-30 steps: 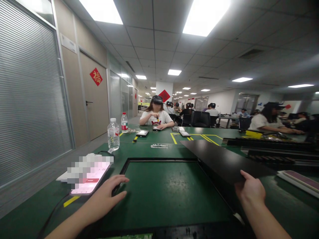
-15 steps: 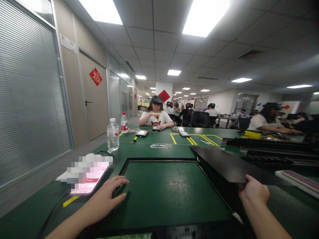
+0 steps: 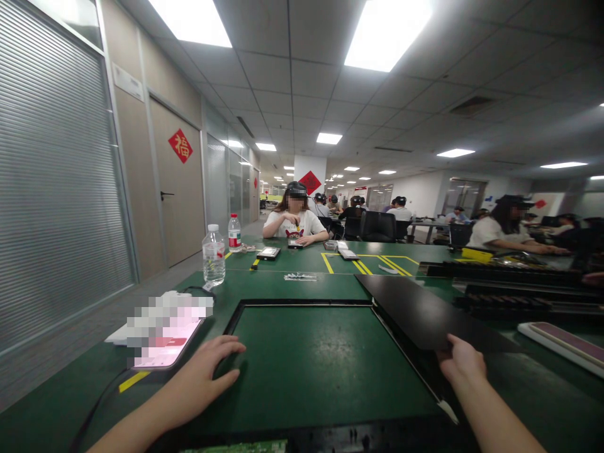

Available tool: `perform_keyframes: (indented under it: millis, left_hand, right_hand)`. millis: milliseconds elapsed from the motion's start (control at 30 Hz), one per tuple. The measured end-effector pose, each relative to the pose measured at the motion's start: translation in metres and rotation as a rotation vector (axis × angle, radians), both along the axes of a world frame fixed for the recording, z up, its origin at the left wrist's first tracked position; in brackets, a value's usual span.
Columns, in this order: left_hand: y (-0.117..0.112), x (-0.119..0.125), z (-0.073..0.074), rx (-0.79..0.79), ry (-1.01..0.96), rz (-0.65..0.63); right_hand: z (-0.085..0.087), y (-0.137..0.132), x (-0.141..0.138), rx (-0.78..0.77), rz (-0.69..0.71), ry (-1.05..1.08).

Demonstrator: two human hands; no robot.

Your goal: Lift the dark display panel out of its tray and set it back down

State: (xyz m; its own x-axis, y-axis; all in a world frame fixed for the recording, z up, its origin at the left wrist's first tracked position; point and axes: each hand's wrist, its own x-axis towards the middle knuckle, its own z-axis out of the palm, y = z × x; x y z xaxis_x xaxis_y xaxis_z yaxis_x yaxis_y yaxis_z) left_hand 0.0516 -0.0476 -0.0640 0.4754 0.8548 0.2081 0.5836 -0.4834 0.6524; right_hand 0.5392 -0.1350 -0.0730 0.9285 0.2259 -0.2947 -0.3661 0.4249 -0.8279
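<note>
My right hand (image 3: 461,366) grips the near edge of a thin black panel (image 3: 419,311), which hangs tilted over the right side of a black rectangular frame (image 3: 302,303) lying on the green table (image 3: 292,283). My left hand (image 3: 207,371) rests flat with fingers spread on the frame's left edge, beside a phone (image 3: 166,345) with a lit pink screen.
A clear water bottle (image 3: 214,255) and a red-labelled bottle (image 3: 235,233) stand at the back left. Black trays (image 3: 509,286) and a pink-topped tray (image 3: 564,338) lie to the right. A person (image 3: 295,219) sits across the table; others sit at the far right.
My right hand has lowered the black panel and drawn it slightly left and nearer, after swinging it right. The left hand has stayed put.
</note>
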Motion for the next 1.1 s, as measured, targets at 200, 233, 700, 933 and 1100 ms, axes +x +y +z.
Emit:
perform_keyframes:
  millis: [200,233,700,933,1100]
  left_hand:
    - [0.0,0.002,0.0,-0.008,0.01,-0.017]
    - [0.001,0.002,-0.001,-0.007,0.018,-0.021]
    - [-0.003,0.002,0.003,-0.004,0.092,-0.017]
    - [0.002,0.001,0.003,0.018,0.089,-0.024]
    - [0.005,-0.003,0.003,0.033,0.048,-0.016]
  right_hand:
    - [-0.007,0.002,0.009,0.026,0.011,-0.001]
    - [-0.008,0.002,0.009,0.031,0.012,-0.004]
    - [0.0,0.002,0.005,0.103,-0.01,-0.075]
    - [0.014,0.0,-0.008,0.147,0.002,-0.142]
    - [0.022,0.002,-0.021,0.162,0.08,-0.173]
